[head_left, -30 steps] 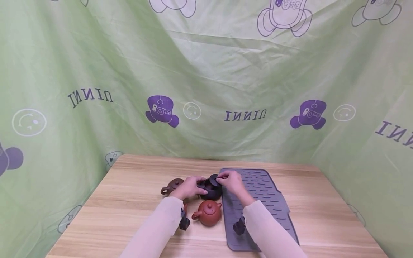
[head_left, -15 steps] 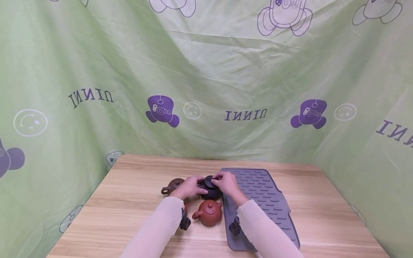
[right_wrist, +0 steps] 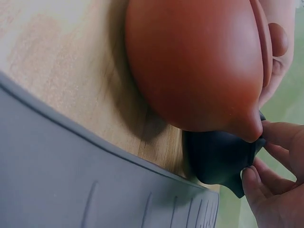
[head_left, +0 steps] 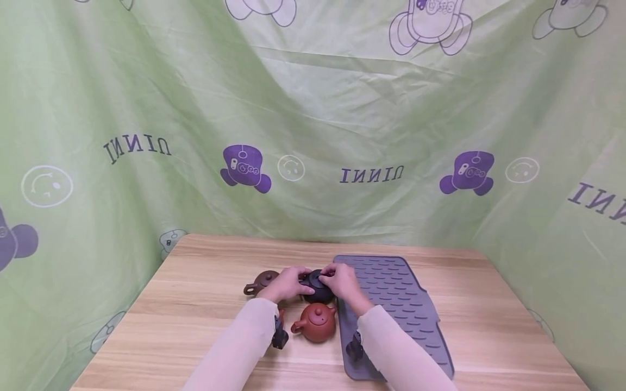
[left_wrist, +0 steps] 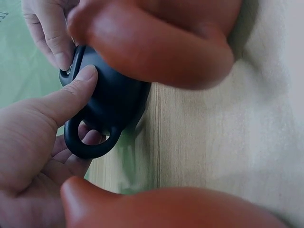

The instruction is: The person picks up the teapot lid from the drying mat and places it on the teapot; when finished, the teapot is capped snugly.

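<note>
Near the middle of the table, my left hand (head_left: pixel 288 284) grips the black teapot (head_left: pixel 320 295) from its handle side. In the left wrist view, the thumb presses on the pot's shoulder, and fingers show behind its loop handle (left_wrist: pixel 88 151). My right hand (head_left: pixel 342 279) pinches the black lid (head_left: pixel 315 278), which lies over the pot's mouth. Just in front stands a red teapot (head_left: pixel 317 324) with its own lid on; it partly hides the black pot in the right wrist view. A brown teapot (head_left: pixel 264 279) sits left of my left hand, partly covered by it.
A grey ridged mat (head_left: pixel 391 293) lies right of the teapots, under my right forearm. Another red teapot (left_wrist: pixel 166 209) is close below my left hand, mostly hidden by the wrist in the head view. A green printed curtain (head_left: pixel 313 108) hangs behind the table.
My right hand has brought the lid from tilted above the pot's open mouth leftward and down onto it. The left hand has kept its grip on the black teapot.
</note>
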### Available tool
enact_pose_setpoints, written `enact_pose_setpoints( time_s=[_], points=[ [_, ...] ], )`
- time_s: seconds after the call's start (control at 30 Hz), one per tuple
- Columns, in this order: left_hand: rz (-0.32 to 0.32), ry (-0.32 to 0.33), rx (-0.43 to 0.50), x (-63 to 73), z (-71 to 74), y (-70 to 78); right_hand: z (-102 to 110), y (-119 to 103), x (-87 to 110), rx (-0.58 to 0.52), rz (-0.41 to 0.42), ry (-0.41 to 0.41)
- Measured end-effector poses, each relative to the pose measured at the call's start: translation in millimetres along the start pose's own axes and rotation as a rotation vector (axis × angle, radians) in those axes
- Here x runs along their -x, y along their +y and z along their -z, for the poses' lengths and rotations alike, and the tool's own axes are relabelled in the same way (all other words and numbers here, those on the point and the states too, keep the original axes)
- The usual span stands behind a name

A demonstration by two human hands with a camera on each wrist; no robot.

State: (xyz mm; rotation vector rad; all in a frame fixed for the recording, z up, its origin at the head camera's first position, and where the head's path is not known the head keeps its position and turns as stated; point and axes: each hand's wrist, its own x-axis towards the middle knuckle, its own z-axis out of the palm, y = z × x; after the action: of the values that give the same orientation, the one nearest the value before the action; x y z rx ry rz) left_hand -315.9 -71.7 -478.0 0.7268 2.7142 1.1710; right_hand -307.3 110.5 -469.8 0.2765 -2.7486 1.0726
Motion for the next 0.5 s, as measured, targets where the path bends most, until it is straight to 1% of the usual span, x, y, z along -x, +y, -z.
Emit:
enact_pose_setpoints(
  time_s=[0.17, 0.27, 0.4, 0.5],
  points=[
    [0.014, -0.004, -0.014, -1.3, 0.6, 0.7, 1, -1, -0.2, 0.000, -0.007, -0.004],
    [0.005, -0.003, -0.032, -2.0, -0.2, 0.8, 2, -2, 0.7, -0.001, -0.025, -0.010],
    [0.009, -0.010, -0.046, -0.8, -1.3, 1.7, 5, -2, 2.5, -0.010, -0.015, -0.029],
    [0.016, -0.019, -0.044, 1.3, 0.9, 4.2, 10, -1, 3.8, -0.028, 0.002, -0.030]
  ],
)
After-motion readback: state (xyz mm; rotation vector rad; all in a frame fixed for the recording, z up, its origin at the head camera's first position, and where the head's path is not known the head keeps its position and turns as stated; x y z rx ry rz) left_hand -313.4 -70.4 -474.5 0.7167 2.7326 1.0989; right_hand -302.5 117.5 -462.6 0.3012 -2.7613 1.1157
